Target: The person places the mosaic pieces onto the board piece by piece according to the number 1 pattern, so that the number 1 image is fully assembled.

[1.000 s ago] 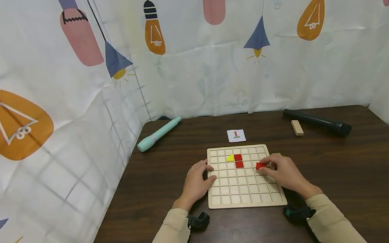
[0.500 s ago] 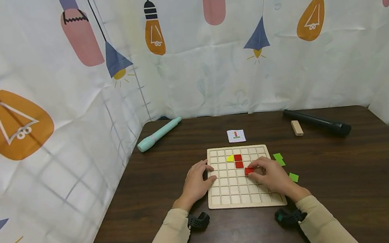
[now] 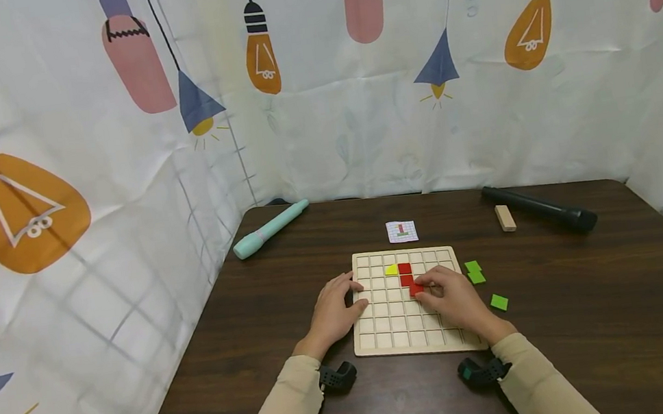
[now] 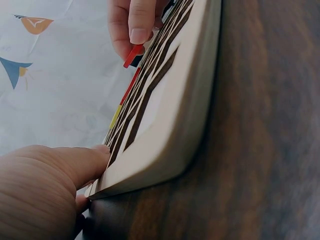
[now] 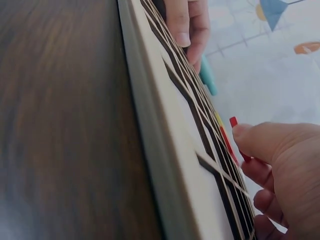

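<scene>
Two hands lay at the wooden grid board [image 3: 385,338] in the lower centre of the head view. At the far left of the dark surface [image 3: 599,312], toward the upper left corner of it, a mint-green pen-shaped object [image 3: 270,229] lay on a slant. Further right, the left hand [image 3: 333,312] rested at the board's left edge with its fingers relaxed and spread, the fingertips touching the rim and holding nothing; the left wrist view showed its thumb pressed against the board's near corner. On the board's upper rows sat a yellow triangle [image 3: 392,270] just left of a red square [image 3: 404,268], with another red square [image 3: 407,280] directly below that one. Just right of and below these, the right hand [image 3: 451,301] pinched a red tile [image 3: 417,289] between thumb and fingertips, tilted and touching the grid beside the lower red square. Above the board lay a small pattern card [image 3: 401,231]. Right of the board, three green tiles lay on the surface: two close together [image 3: 473,272] and one lower [image 3: 499,302]. Toward the upper right, a small wooden block [image 3: 505,218] lay beside a black cylinder [image 3: 539,209].
</scene>
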`<state>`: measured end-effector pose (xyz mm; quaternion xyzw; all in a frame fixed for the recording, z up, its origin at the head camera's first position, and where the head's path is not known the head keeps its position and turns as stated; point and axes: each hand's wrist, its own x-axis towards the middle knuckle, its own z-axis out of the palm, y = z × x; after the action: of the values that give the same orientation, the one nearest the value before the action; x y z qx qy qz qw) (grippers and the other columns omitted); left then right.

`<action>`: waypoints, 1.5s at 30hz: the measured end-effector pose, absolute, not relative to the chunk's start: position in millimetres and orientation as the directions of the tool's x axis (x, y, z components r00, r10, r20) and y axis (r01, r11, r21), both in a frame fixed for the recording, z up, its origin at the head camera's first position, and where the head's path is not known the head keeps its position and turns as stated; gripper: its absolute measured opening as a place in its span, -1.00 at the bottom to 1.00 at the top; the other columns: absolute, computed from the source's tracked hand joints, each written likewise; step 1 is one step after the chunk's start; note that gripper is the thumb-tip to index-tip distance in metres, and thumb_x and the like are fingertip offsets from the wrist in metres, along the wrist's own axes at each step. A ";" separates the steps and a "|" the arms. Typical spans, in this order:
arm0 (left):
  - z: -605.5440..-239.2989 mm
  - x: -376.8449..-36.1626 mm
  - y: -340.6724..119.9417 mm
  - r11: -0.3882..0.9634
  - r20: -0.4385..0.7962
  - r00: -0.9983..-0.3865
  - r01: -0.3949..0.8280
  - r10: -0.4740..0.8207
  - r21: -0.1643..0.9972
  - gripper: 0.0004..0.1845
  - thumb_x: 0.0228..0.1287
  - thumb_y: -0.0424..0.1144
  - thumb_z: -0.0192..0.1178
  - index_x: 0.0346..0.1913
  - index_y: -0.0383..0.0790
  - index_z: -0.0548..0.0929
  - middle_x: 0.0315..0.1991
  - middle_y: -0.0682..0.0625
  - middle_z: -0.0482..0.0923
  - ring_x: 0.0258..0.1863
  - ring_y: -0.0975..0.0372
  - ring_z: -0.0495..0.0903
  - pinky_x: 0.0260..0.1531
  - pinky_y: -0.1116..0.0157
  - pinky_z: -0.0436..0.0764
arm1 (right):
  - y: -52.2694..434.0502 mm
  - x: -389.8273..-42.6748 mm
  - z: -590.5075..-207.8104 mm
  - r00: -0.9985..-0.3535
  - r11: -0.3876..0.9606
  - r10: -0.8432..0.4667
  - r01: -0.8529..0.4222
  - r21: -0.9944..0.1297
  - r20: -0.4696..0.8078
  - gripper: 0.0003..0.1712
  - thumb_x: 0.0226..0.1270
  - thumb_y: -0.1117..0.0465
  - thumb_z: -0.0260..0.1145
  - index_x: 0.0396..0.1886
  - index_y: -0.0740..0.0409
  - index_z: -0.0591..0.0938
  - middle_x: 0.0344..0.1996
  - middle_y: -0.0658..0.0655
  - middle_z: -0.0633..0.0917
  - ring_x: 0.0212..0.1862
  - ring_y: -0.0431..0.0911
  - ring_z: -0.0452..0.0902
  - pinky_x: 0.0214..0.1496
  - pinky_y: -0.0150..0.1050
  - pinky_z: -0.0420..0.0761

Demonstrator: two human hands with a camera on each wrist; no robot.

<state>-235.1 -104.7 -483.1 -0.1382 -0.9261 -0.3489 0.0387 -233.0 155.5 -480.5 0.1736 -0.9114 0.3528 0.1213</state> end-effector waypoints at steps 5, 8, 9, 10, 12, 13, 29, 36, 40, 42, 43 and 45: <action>-483.5 -235.6 -104.1 0.724 0.168 -0.961 0.277 0.221 0.632 -0.75 0.16 -0.02 0.19 -0.12 0.01 0.56 0.30 0.08 0.23 0.33 0.15 0.10 0.25 -0.02 0.11 | 151.0 -234.5 -483.0 -0.904 0.696 -0.248 -0.417 -0.585 0.349 -0.77 0.03 0.10 0.41 -0.26 -0.05 0.68 -0.31 -0.16 0.60 -0.29 -0.23 0.42 -0.25 -0.26 0.46; -483.8 -235.8 -103.8 0.726 0.172 -0.961 0.277 0.218 0.630 -0.76 0.16 -0.02 0.20 -0.13 0.02 0.56 0.30 0.08 0.23 0.32 0.15 0.10 0.25 -0.01 0.11 | 148.3 -234.7 -484.0 -0.904 0.697 -0.245 -0.416 -0.584 0.350 -0.79 0.03 0.10 0.41 -0.28 -0.07 0.68 -0.33 -0.18 0.60 -0.31 -0.22 0.41 -0.29 -0.28 0.44; -483.9 -235.9 -103.7 0.726 0.172 -0.961 0.276 0.216 0.629 -0.76 0.16 -0.03 0.20 -0.13 0.02 0.56 0.30 0.09 0.24 0.32 0.16 0.10 0.25 -0.01 0.11 | 147.5 -234.9 -484.5 -0.903 0.700 -0.244 -0.416 -0.581 0.353 -0.79 0.03 0.10 0.41 -0.27 -0.07 0.68 -0.32 -0.17 0.60 -0.31 -0.23 0.41 -0.29 -0.28 0.44; -484.1 -235.9 -103.7 0.728 0.173 -0.961 0.277 0.216 0.627 -0.76 0.16 -0.02 0.20 -0.13 0.02 0.56 0.30 0.09 0.24 0.32 0.16 0.10 0.25 -0.01 0.11 | 146.7 -234.9 -484.7 -0.905 0.702 -0.239 -0.412 -0.581 0.352 -0.79 0.03 0.09 0.40 -0.27 -0.07 0.68 -0.32 -0.17 0.60 -0.30 -0.23 0.42 -0.28 -0.29 0.46; -484.2 -235.9 -103.8 0.727 0.172 -0.961 0.277 0.217 0.628 -0.76 0.16 -0.02 0.20 -0.13 0.03 0.56 0.30 0.09 0.23 0.32 0.16 0.10 0.25 -0.01 0.11 | 145.3 -234.9 -485.0 -0.905 0.702 -0.237 -0.411 -0.581 0.354 -0.78 0.04 0.10 0.40 -0.25 -0.06 0.68 -0.30 -0.16 0.60 -0.27 -0.23 0.43 -0.27 -0.29 0.47; -484.3 -235.9 -103.9 0.726 0.172 -0.961 0.277 0.217 0.630 -0.76 0.16 -0.03 0.20 -0.13 0.02 0.56 0.30 0.09 0.23 0.32 0.16 0.10 0.25 -0.01 0.11 | 144.7 -234.7 -484.9 -0.904 0.701 -0.238 -0.413 -0.581 0.356 -0.77 0.04 0.10 0.40 -0.24 -0.05 0.68 -0.29 -0.15 0.59 -0.27 -0.22 0.43 -0.27 -0.28 0.47; -483.2 -235.5 -104.6 0.723 0.170 -0.959 0.282 0.226 0.631 -0.76 0.16 -0.03 0.19 -0.12 0.02 0.56 0.30 0.09 0.23 0.32 0.15 0.10 0.24 -0.02 0.11 | 140.8 -233.2 -484.6 -0.916 0.726 -0.220 -0.384 -0.571 0.336 -0.78 0.03 0.10 0.41 -0.26 -0.08 0.67 -0.30 -0.14 0.57 -0.36 -0.23 0.36 -0.36 -0.33 0.40; -482.8 -235.2 -104.0 0.720 0.174 -0.958 0.286 0.227 0.632 -0.75 0.16 -0.03 0.20 -0.12 0.00 0.57 0.30 0.07 0.24 0.32 0.16 0.10 0.25 -0.01 0.09 | 141.3 -232.0 -484.3 -0.918 0.726 -0.220 -0.380 -0.573 0.330 -0.78 0.03 0.09 0.41 -0.27 -0.08 0.68 -0.31 -0.15 0.56 -0.37 -0.22 0.35 -0.37 -0.33 0.39; -482.5 -234.9 -104.1 0.721 0.175 -0.958 0.286 0.227 0.631 -0.75 0.16 -0.03 0.20 -0.12 0.00 0.56 0.30 0.07 0.24 0.32 0.16 0.10 0.26 0.00 0.09 | 141.6 -232.2 -484.8 -0.917 0.727 -0.224 -0.382 -0.570 0.330 -0.78 0.03 0.09 0.41 -0.26 -0.08 0.68 -0.32 -0.16 0.55 -0.38 -0.22 0.34 -0.38 -0.34 0.39; -482.6 -234.8 -104.1 0.722 0.174 -0.958 0.286 0.227 0.630 -0.76 0.16 -0.03 0.20 -0.13 0.01 0.56 0.30 0.08 0.24 0.32 0.16 0.10 0.26 0.00 0.09 | 141.8 -232.7 -485.2 -0.915 0.727 -0.226 -0.386 -0.568 0.333 -0.79 0.04 0.09 0.41 -0.26 -0.08 0.68 -0.32 -0.16 0.55 -0.39 -0.22 0.34 -0.39 -0.34 0.38; -482.5 -234.7 -104.1 0.722 0.173 -0.958 0.285 0.227 0.630 -0.76 0.16 -0.02 0.20 -0.13 0.02 0.56 0.30 0.08 0.23 0.32 0.16 0.10 0.26 0.00 0.09 | 141.8 -232.9 -485.4 -0.914 0.726 -0.227 -0.388 -0.567 0.335 -0.79 0.04 0.09 0.40 -0.26 -0.08 0.68 -0.32 -0.17 0.55 -0.39 -0.22 0.33 -0.39 -0.34 0.38; -482.7 -234.7 -104.2 0.721 0.174 -0.958 0.286 0.227 0.631 -0.76 0.16 -0.03 0.20 -0.13 0.02 0.56 0.30 0.07 0.23 0.32 0.15 0.10 0.25 -0.01 0.09 | 141.9 -233.1 -485.8 -0.912 0.726 -0.229 -0.392 -0.565 0.339 -0.79 0.04 0.10 0.40 -0.26 -0.09 0.68 -0.33 -0.17 0.55 -0.40 -0.22 0.32 -0.40 -0.34 0.37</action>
<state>-234.7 -104.2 -482.7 -0.1384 -0.9267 -0.3468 0.0424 -233.1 141.9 -485.8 0.1688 -0.9206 0.3296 0.1238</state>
